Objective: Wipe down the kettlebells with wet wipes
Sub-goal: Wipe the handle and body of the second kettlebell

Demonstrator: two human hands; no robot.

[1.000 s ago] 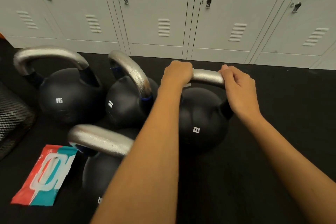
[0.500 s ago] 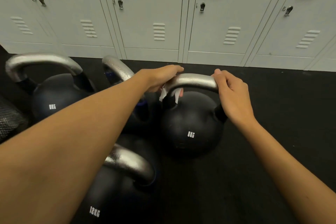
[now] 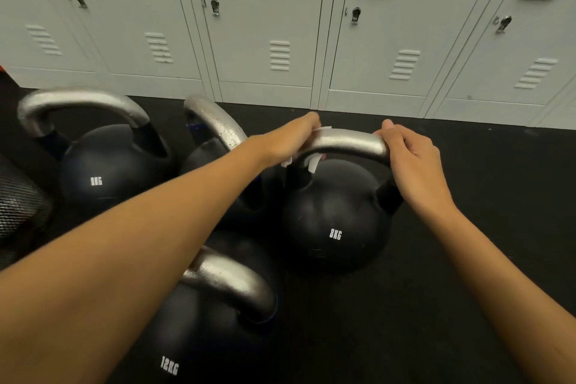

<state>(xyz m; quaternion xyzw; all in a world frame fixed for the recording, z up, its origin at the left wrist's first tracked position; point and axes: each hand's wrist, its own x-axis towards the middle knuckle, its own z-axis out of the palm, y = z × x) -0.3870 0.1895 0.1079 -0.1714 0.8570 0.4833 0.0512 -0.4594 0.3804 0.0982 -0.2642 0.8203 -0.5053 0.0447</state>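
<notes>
On the 8 kg kettlebell (image 3: 335, 218), the left hand (image 3: 285, 142) has slid its wet wipe (image 3: 313, 162) to the handle's left end, the right hand (image 3: 411, 159) clasping the right end, so this handle seems nearly wiped.

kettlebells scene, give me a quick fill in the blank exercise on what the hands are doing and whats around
1. The left hand presses a white ____ against the handle of the kettlebell being cleaned.
2. The white label on that kettlebell reads ____.
3. The right hand grips the ____ end of the same handle.
4. The nearest kettlebell, under the left forearm, is marked ____.

Missing words: wipe; 8KG; right; 12KG
</notes>
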